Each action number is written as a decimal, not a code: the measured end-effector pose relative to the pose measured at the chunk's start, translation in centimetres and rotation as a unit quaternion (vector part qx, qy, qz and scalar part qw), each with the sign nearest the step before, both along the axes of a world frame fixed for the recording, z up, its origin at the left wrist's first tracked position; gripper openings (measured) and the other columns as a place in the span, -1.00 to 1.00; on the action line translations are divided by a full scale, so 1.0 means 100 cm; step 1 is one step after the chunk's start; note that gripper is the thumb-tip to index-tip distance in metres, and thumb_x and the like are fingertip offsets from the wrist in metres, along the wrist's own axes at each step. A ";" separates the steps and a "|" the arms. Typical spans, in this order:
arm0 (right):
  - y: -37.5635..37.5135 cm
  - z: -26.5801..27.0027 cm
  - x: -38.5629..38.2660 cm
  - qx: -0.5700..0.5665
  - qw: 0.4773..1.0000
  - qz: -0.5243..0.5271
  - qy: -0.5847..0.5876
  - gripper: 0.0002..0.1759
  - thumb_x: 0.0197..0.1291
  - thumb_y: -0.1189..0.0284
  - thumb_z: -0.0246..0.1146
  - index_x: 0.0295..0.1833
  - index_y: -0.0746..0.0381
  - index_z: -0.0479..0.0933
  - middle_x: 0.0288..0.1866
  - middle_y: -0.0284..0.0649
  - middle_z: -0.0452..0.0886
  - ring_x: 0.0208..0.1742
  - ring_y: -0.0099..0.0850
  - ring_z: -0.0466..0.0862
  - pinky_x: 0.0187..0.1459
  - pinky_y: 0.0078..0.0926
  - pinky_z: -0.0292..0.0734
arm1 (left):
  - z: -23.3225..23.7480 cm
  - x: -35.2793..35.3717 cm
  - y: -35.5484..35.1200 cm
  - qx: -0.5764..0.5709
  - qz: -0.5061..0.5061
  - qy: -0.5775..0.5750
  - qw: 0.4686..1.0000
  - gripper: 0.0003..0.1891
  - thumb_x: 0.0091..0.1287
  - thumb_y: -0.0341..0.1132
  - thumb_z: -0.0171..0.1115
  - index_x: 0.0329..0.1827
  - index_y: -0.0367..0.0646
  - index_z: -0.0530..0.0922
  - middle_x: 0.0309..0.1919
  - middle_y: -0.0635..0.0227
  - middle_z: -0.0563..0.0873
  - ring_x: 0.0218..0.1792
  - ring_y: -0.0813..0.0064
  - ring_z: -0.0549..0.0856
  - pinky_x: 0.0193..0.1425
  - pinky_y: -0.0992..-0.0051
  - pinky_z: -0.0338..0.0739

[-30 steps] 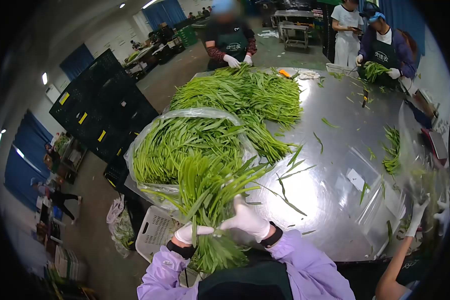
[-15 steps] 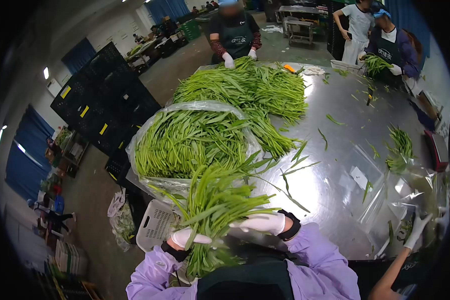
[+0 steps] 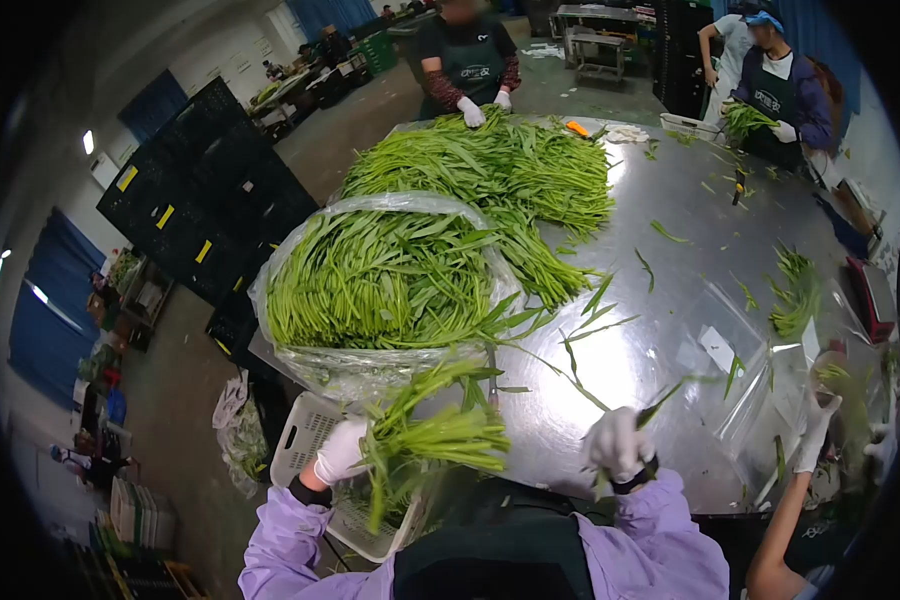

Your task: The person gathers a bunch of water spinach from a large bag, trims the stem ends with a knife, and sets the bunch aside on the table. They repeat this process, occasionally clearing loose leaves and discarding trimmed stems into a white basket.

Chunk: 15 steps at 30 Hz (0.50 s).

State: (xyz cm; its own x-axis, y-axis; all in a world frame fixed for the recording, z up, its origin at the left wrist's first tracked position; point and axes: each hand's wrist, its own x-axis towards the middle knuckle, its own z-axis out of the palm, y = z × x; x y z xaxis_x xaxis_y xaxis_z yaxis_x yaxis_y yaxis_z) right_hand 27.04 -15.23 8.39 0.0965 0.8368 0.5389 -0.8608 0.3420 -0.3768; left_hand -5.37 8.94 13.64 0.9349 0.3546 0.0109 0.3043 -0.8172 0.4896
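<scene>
My left hand (image 3: 342,452), in a white glove, is closed round a bunch of green stalks (image 3: 440,437) above a white plastic basket (image 3: 300,443). My right hand (image 3: 618,445), gloved and blurred, is over the table's near edge with its fingers curled; a few green leaves (image 3: 660,400) stick out from it. Beyond my left hand a clear plastic bag (image 3: 335,372) holds a large stack of green stalks (image 3: 370,280). Behind it lies another big heap of greens (image 3: 470,165) on the metal table (image 3: 690,260).
A co-worker (image 3: 468,70) handles the heap at the far side. Another person (image 3: 770,90) holds greens at the back right. A co-worker's gloved hand (image 3: 816,430) touches plastic film at the right. Black crates (image 3: 205,190) stand left; a red-edged device (image 3: 870,300) sits right.
My hands have moved apart, the left one leftward with the bunch, the right one rightward, off the bunch. The bunch has swung sideways. The co-worker's hand at the right has moved up slightly.
</scene>
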 end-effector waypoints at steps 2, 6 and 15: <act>-0.003 -0.004 0.016 -0.037 0.997 -0.071 -0.010 -0.72 0.27 0.42 0.09 -0.50 0.26 0.49 -0.67 -0.29 0.46 -0.72 -0.51 0.31 -0.56 -0.54 0.20 | 0.013 0.002 0.000 0.252 0.045 0.046 0.966 -0.61 -0.12 -0.37 0.34 -0.13 -0.16 0.61 -0.28 0.25 0.62 -0.16 0.14 0.59 0.00 0.26 0.50; 0.015 0.002 0.018 -0.408 0.868 -0.187 -0.211 -0.71 0.33 0.27 0.09 -0.23 0.30 0.54 -0.40 -0.28 0.57 -0.40 -0.55 0.48 -0.29 -0.57 0.39 | 0.024 0.015 0.015 0.375 0.010 0.005 0.927 -0.62 0.02 -0.41 0.17 -0.02 -0.05 0.55 -0.32 0.35 0.55 -0.18 0.28 0.57 0.16 0.20 0.45; 0.085 0.016 -0.015 -0.330 0.790 -0.136 -0.498 -0.65 0.29 0.27 0.15 -0.01 0.34 0.55 -0.14 -0.15 0.64 -0.07 -0.44 0.59 -0.05 -0.46 0.45 | 0.039 0.050 0.011 0.453 -0.061 -0.003 0.890 -0.53 0.06 -0.44 0.13 0.11 0.01 0.47 -0.36 0.46 0.49 -0.18 0.42 0.56 0.27 0.19 0.39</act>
State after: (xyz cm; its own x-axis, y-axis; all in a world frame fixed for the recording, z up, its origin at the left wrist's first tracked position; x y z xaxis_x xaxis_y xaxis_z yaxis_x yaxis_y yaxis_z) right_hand 25.55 -6.76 9.95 0.1246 0.9887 -0.0833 0.0476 -0.0898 -0.9948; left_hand -0.39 10.03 17.54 0.9649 0.0942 0.2451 0.1860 -0.9041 -0.3848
